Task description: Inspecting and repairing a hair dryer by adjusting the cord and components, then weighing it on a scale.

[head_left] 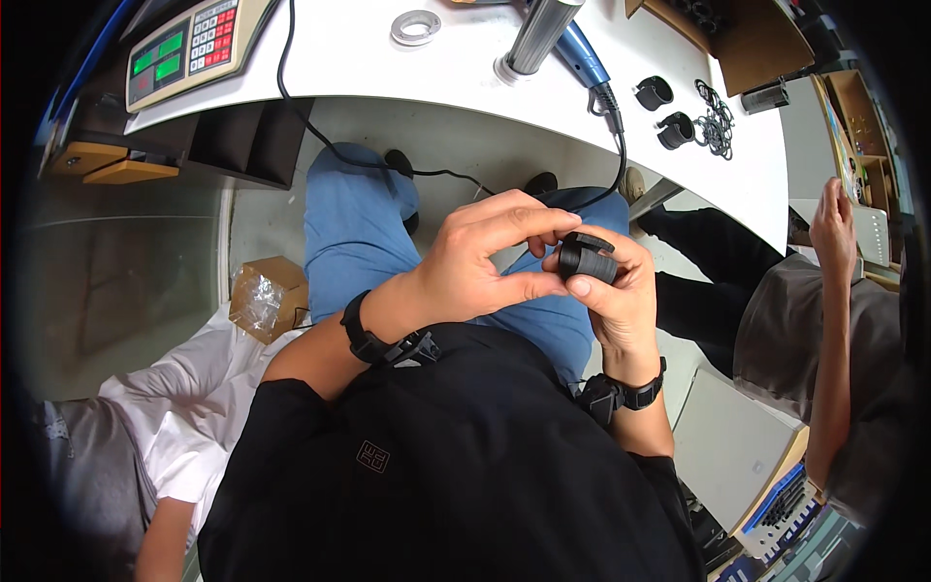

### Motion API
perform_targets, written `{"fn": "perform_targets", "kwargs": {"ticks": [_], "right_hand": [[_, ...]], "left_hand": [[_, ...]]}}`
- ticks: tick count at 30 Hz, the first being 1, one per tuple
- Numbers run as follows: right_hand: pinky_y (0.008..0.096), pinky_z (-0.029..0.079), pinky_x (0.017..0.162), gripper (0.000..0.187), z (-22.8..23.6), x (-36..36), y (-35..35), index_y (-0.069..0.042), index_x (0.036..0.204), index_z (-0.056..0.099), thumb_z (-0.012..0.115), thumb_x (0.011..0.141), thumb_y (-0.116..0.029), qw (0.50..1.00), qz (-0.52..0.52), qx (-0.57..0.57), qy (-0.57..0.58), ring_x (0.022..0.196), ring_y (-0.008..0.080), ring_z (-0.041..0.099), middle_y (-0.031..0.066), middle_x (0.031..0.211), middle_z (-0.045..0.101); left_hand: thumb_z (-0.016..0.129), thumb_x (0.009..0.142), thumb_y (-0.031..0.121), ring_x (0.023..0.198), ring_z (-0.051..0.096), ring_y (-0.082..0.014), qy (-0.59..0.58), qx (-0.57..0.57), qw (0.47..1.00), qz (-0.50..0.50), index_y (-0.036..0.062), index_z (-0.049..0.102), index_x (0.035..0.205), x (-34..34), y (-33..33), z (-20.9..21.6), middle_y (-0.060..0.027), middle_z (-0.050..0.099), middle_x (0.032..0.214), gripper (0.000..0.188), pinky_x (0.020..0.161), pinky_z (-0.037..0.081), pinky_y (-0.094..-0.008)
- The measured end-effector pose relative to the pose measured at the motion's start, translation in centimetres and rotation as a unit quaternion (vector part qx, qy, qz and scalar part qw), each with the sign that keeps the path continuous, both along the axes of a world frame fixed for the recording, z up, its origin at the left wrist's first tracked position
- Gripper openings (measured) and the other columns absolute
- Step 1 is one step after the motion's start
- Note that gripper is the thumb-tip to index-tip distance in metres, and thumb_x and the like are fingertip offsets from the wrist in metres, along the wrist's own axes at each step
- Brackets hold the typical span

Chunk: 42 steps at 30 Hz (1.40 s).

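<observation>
A short black ribbed cylinder with a raised curved band point(587, 259) is held in front of my body, above my lap. My right hand point(626, 291) closes round it from the right, its thumb pressed on the near side. From the left, my left hand point(480, 250) pinches the same part, with the thumb low on its edge and the index finger reaching over its top. The fingers cover some of the part. Two similar black curved pieces, one point(654, 92) beyond the other point(676, 131), lie on the white table point(446, 73).
On the table are a scale point(184, 53), a tape roll point(415, 28), a metallic cylinder point(538, 39), a blue corded tool point(582, 56) and a black cord bundle point(716, 121). A black cable point(364, 165) hangs over my legs. People sit on both sides, one arm point(834, 320) raised at right.
</observation>
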State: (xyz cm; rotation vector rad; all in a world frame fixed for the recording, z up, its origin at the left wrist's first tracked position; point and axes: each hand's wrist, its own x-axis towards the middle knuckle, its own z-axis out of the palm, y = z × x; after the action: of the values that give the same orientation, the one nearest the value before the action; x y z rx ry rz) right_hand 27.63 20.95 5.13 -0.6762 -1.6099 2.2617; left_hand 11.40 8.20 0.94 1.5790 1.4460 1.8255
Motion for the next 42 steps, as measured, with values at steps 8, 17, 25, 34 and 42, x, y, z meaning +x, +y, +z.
{"fn": "perform_targets", "kwargs": {"ticks": [8,17,25,34,42], "right_hand": [[0.0336,0.059,0.092,0.052,0.3,-0.3,1.5,0.005,0.124,0.071,0.089,0.076,-0.003,0.961,0.033,0.273,0.031,0.1,0.0232,0.074,0.0152,0.108,0.076],[0.0327,0.059,0.089,0.054,1.3,-1.5,1.4,0.006,0.125,0.071,0.091,0.076,-0.005,0.962,0.037,0.272,0.008,0.1,0.0216,0.074,0.0146,0.105,0.076],[0.0313,0.058,0.086,0.056,1.5,-2.9,1.5,0.005,0.122,0.072,0.092,0.078,-0.023,0.997,0.015,0.066,-0.03,0.091,0.0188,0.072,0.0124,0.097,0.077],[0.0312,0.057,0.089,0.056,1.9,-4.0,2.3,0.005,0.124,0.071,0.091,0.079,-0.022,0.999,0.01,0.03,-0.007,0.091,0.0187,0.072,0.0126,0.099,0.077],[0.0281,0.055,0.091,0.047,8.2,-6.6,6.4,0.006,0.126,0.07,0.086,0.085,-0.011,0.936,-0.003,0.346,-0.069,0.096,0.0162,0.072,0.0118,0.103,0.077]], "left_hand": [[0.09,0.078,0.006,0.088,0.07,-0.0183,-0.006,0.007,1.0,-0.005,0.001,0.067,0.135,-0.6,-0.1,-0.4,-0.0108,0.072,0.11,0.062,0.079,0.059,-0.0302],[0.089,0.078,0.005,0.089,0.07,-0.0183,-0.016,0.003,1.0,0.007,0.0023,0.068,0.135,-1.4,-0.1,0.0,-0.0111,0.073,0.11,0.061,0.079,0.059,-0.0303],[0.091,0.079,0.01,0.087,0.071,-0.0182,-0.005,0.009,1.0,0.022,0.0024,0.071,0.128,-2.6,0.7,0.2,-0.0103,0.073,0.106,0.053,0.079,0.059,-0.0305],[0.09,0.081,0.014,0.089,0.072,-0.0194,-0.004,0.028,0.999,0.025,0.0024,0.072,0.124,-4.1,1.5,1.4,-0.0104,0.073,0.109,0.049,0.079,0.059,-0.0312],[0.085,0.085,0.021,0.099,0.069,-0.0307,0.103,0.054,0.959,0.26,0.0023,0.069,0.125,-9.9,5.4,1.7,-0.0137,0.071,0.108,0.047,0.09,0.056,-0.0394]]}}
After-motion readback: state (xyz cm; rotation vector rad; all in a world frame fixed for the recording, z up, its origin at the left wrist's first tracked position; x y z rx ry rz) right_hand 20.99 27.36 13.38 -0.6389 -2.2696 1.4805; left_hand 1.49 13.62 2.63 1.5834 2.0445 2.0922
